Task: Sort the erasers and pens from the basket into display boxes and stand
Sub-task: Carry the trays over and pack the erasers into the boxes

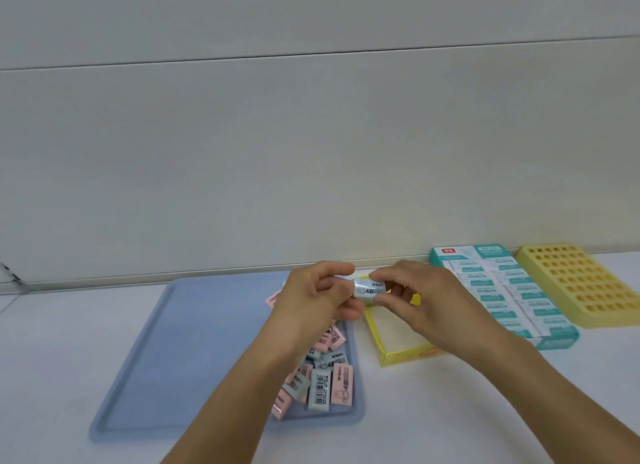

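Both hands meet above the desk [450, 411], sharing one pale blue eraser [370, 290] marked "4B". The left hand [313, 295] pinches the eraser's left end, thumb above and curled fingers [349, 313] below; the right hand [420, 302] pinches the right end between thumb and fingers in the same manner. The eraser is held off the desk, lying crosswise between the two sets of fingers. Directly below the right fingers lies an open yellow display box [398, 342], its floor bare where visible. Below and behind the left fingers, a blue tray [166, 352] carries a heap of pink and pale blue erasers [323, 382] at its right side, partly hidden by the left forearm. To the right of the right fingers stands a teal display box [498, 290] filled with rows of white and teal erasers, and just beyond it a yellow pen stand [588, 283] with a grid of round holes.
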